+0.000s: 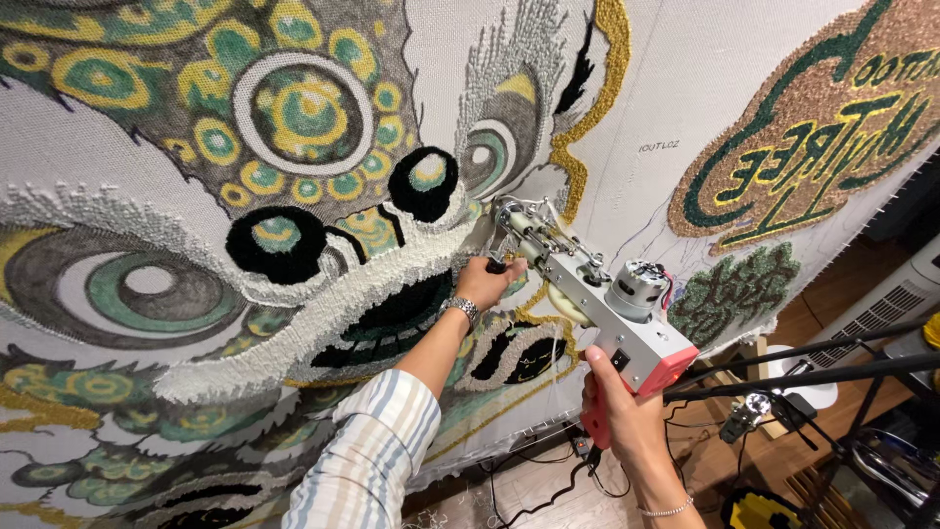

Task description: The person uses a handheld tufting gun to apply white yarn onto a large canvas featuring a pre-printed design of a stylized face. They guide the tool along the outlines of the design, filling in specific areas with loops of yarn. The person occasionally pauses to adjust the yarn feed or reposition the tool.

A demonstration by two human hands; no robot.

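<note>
Head-camera view looked along a stretched backing cloth (676, 88) bearing a large tufted lion-mask design in green, yellow, black and white. The right hand (612, 407) was closed tight round the pink grip of a tufting gun (597, 294), its forefinger up near the trigger, while the left hand (487, 282) was wrapped shut on the gun's front handle, just under the needle end. The gun sat between the two hands, slanting up and left from the right hand, and its tip (504, 214) was pressed against the cloth at the edge of the white pile beside the smaller eye. By my judgement the step in hand was filling or outlining that patch near the eye, with the machine set against the fabric. The next stretch would seem to call for steady forward pressure from both hands and a line kept true to the drawn edge, lest the needle skip or tear the weave. A watch (460, 311) sat on the left wrist above a striped sleeve (372, 460); black tripod legs (813, 364) stood at the right.
</note>
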